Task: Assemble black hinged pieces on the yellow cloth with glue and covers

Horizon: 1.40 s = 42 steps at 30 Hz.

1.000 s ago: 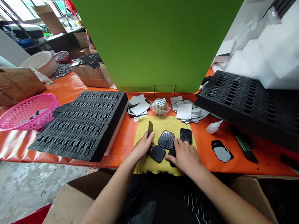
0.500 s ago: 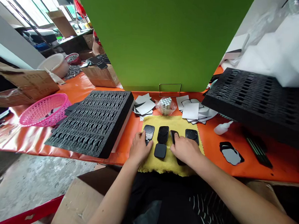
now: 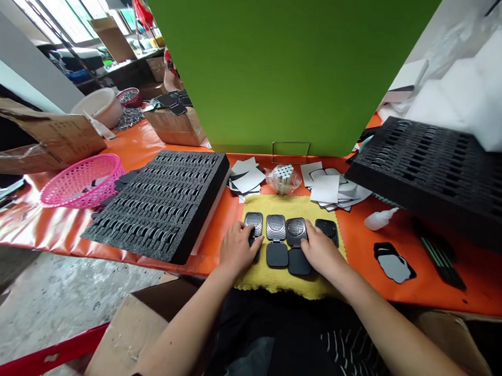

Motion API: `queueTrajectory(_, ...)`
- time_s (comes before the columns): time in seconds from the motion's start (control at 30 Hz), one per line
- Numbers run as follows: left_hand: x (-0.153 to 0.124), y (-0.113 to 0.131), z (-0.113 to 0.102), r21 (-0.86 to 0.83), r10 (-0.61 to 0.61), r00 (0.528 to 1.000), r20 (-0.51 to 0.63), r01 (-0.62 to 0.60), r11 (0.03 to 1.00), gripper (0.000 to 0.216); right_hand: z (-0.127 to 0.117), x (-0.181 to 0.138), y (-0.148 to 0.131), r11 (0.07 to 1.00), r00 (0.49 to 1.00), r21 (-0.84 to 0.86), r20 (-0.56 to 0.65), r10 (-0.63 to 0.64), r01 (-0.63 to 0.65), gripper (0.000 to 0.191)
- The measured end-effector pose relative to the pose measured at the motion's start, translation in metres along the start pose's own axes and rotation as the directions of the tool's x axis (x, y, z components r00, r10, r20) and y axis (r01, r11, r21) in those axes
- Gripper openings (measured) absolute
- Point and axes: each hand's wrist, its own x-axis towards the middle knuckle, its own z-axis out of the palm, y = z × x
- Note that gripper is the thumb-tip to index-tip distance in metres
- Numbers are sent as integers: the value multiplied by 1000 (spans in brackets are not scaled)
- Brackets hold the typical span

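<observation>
Several black hinged cases, like open compacts, lie in a row on a yellow cloth (image 3: 266,280). Their upper halves show a shiny grid pattern; the lower halves are plain black. My left hand (image 3: 237,248) is curled over the leftmost case (image 3: 254,220), hiding part of its lower half. The second case (image 3: 276,228) lies open and untouched. My right hand (image 3: 321,250) grips the right edge of the third case (image 3: 296,231), which lies open close beside the second. Partly behind my right fingers is the rightmost case (image 3: 328,229).
Slotted black foam trays stand at the left (image 3: 160,199) and right (image 3: 422,164). Behind the cloth are white cards (image 3: 247,176) and a bag of metal cylinders (image 3: 284,178). A small white bottle (image 3: 379,218), grey-faced cut pieces (image 3: 393,265) and a pink basket (image 3: 81,180) flank them. A green board (image 3: 283,71) rises behind.
The third case, seen tilted in my right hand before, now lies flat and open next to the second. My left hand stays at the leftmost case. The view has shifted slightly.
</observation>
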Motion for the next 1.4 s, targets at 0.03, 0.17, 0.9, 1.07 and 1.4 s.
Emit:
queueTrajectory(0.03, 3, -1, 0, 4, 62, 998, -11, -61, 998, 46, 0, 0, 0, 1000, 1000, -12, -3, -11, 11, 55)
queueTrajectory(0.17, 10, -6, 3, -21, 260, 961, 94, -259, 966, 60, -3, -6, -1, 993, 998, -105, -27, -59, 56, 50)
queueTrajectory(0.9, 11, -5, 5, 14, 288, 906, 311, -308, 951, 84, 5, -6, 27, 892, 915, -232, 209, -345, 389, 88)
queueTrajectory(1.07, 12, 21, 7, 9, 326, 920, 217, -336, 942, 86, -1, -4, 31, 891, 910, -215, 214, -356, 399, 85)
queueTrajectory(1.4, 17, 3, 3, -56, 484, 808, 335, -496, 867, 85, -13, -4, 26, 892, 889, -141, 236, -392, 430, 78)
